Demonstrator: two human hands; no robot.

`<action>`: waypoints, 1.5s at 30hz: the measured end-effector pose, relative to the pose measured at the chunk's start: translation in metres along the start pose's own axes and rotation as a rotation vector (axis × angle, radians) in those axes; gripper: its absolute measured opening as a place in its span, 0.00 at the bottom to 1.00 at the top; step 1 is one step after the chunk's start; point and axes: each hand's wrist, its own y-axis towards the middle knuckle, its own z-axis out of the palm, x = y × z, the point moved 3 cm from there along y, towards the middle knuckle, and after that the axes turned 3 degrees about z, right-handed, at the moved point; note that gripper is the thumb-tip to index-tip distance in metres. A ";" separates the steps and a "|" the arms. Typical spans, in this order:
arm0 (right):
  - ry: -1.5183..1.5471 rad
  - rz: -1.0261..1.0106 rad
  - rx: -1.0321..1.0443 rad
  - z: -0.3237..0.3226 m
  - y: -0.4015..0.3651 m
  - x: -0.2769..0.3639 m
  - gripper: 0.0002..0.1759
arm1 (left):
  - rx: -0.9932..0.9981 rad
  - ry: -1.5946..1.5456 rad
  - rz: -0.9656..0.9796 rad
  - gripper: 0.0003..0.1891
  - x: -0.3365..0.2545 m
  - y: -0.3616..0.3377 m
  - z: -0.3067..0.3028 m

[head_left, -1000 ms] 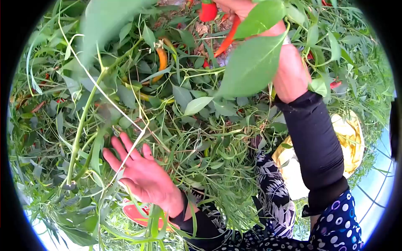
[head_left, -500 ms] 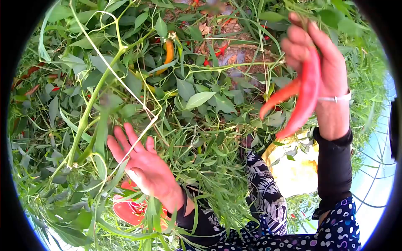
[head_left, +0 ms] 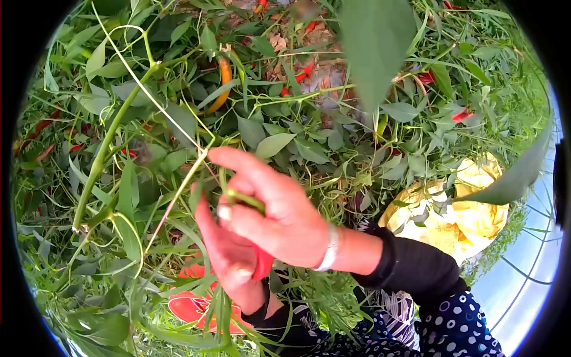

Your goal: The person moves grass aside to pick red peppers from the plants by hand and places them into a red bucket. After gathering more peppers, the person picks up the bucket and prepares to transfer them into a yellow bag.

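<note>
My right hand (head_left: 270, 211), with a pale bracelet at the wrist, is closed around chili peppers. Their green stems (head_left: 247, 200) show between its fingers, and part of a red chili pepper (head_left: 262, 262) shows below its palm. Just beneath is my left hand (head_left: 229, 253), palm turned up and fingers stretched out; the right hand hides part of it. The red pepper lies between the two palms, close to or touching the left one. A dry pale stalk (head_left: 178, 199) runs past the fingertips.
Dense chili plants surround the hands, with a thick green stem (head_left: 107, 146) at left and an orange chili pepper (head_left: 223, 83) hanging above. A yellow sack (head_left: 476, 184) lies at right. Below the left hand is a red container (head_left: 190, 306), partly behind leaves. A large leaf (head_left: 375, 47) hangs close to the camera.
My right hand has come down and left from the upper right with its chili peppers, to above my left palm. The left hand has shifted slightly right and down.
</note>
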 end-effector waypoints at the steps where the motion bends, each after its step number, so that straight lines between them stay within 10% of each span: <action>1: -0.169 -0.078 0.019 0.005 0.007 -0.003 0.28 | -0.053 0.069 -0.110 0.54 -0.002 -0.004 -0.007; 7: -0.514 -0.249 0.043 -0.023 0.028 -0.004 0.24 | -0.008 0.286 -0.325 0.41 -0.004 0.001 -0.023; 11: -0.435 -0.080 -0.155 -0.097 0.085 -0.011 0.18 | -0.364 0.217 -0.008 0.35 -0.005 0.009 -0.025; 14: -0.837 0.253 -0.257 -0.145 0.157 -0.059 0.19 | -0.430 0.217 0.053 0.35 -0.007 0.010 -0.037; 16: -1.725 -0.201 -0.039 -0.175 0.214 -0.146 0.22 | -0.402 0.220 0.067 0.35 -0.006 0.012 -0.043; 20: -1.257 0.244 -0.055 -0.128 0.212 -0.113 0.25 | -0.377 0.222 0.078 0.36 -0.006 0.005 -0.046; 33: -1.168 -0.218 -0.235 -0.116 0.165 -0.094 0.10 | -0.392 0.219 0.086 0.35 0.001 0.011 -0.045; 42: -1.120 -0.028 -0.415 -0.096 0.126 -0.069 0.11 | -0.329 0.333 0.095 0.31 0.008 0.012 -0.040; 45: -1.079 -0.404 -0.369 -0.066 0.102 -0.057 0.08 | -0.392 0.269 0.063 0.31 0.010 0.011 -0.038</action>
